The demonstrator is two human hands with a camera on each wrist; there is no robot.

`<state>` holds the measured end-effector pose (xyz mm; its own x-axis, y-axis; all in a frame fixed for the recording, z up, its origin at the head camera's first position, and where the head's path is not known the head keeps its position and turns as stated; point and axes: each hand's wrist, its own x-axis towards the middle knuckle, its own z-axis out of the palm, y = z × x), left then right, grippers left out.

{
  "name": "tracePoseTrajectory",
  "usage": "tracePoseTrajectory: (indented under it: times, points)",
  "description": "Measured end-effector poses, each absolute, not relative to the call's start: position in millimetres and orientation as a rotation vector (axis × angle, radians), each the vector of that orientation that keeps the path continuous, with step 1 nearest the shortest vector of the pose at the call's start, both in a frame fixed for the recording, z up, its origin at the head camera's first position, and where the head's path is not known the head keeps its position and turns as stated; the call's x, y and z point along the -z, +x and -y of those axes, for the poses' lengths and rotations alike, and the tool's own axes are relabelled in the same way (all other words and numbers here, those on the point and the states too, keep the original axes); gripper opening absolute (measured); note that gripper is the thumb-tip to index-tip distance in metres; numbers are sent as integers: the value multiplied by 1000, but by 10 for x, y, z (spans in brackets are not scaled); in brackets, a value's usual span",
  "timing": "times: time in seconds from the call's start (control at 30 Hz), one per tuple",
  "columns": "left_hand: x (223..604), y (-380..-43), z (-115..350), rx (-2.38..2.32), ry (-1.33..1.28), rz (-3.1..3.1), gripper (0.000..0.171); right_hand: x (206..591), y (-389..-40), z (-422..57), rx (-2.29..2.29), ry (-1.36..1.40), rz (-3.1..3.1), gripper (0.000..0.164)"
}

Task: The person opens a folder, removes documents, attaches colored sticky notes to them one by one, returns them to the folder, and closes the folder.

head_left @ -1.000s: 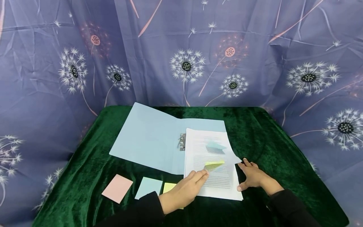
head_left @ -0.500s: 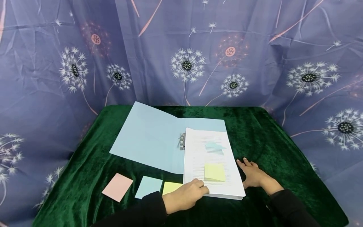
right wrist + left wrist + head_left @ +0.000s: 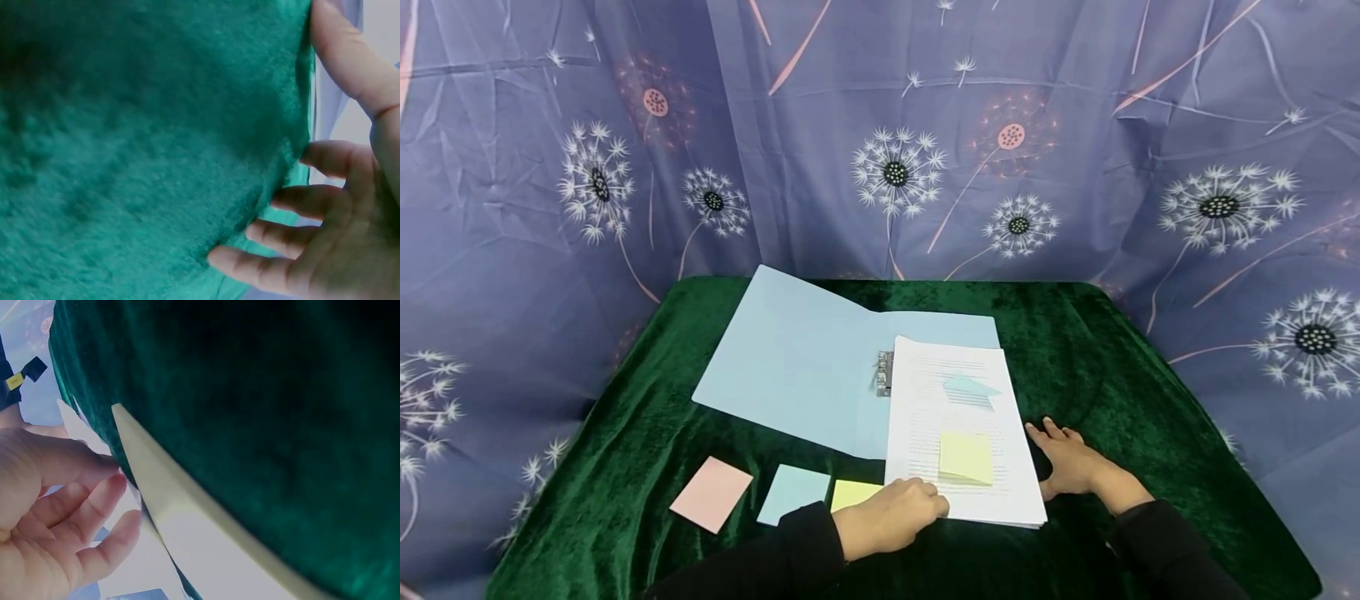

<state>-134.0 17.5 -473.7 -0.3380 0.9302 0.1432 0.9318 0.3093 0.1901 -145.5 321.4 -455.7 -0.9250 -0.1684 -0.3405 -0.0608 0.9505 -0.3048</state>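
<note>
A stack of printed papers [image 3: 921, 475] lies on the right half of an open light-blue ring binder [image 3: 790, 362]. My left hand [image 3: 895, 515] is at the stack's lower left edge, fingers curled; in the left wrist view its thumb and fingertips [image 3: 112, 481] come together at the paper's edge, pinching it. A yellow sticky note [image 3: 966, 457] sits on the top sheet, its lower edge a little raised. Above it a blue sticky note [image 3: 970, 386] stands partly lifted. My right hand [image 3: 1071, 465] rests with spread fingers on the green cloth, beside the stack's right edge.
A pink sticky note pad [image 3: 711, 494], a blue pad [image 3: 793, 493] and a yellow pad [image 3: 853, 493] lie along the front left; my left hand and sleeve partly cover the yellow one. Metal rings [image 3: 883, 373] stand at the binder's spine. A patterned curtain [image 3: 820, 167] hangs behind.
My left hand has left the yellow note, now lying flatter, and come down to the stack's lower edge. My right hand has drawn slightly off the papers' right edge, where the raised sheet has settled.
</note>
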Motion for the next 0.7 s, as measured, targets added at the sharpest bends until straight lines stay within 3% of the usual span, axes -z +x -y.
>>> tracePoseTrajectory:
  times: [0.13,0.33,0.4,0.7]
  points:
    - [4713,-1335,-157,350,-1828,2535,21,4489,-1485,-3253,500,-184,-2683,97]
    - [4684,-1332,-144,323,-1861,2544,23,4496,-1560,-3297,564,-278,-2832,44]
    - [4668,-1331,-138,323,-1868,2555,24,4517,-1586,-3278,687,-231,-2868,34]
    - [4623,-1323,-130,254,-1894,2560,24,4523,-1644,-3123,1315,256,-2509,39]
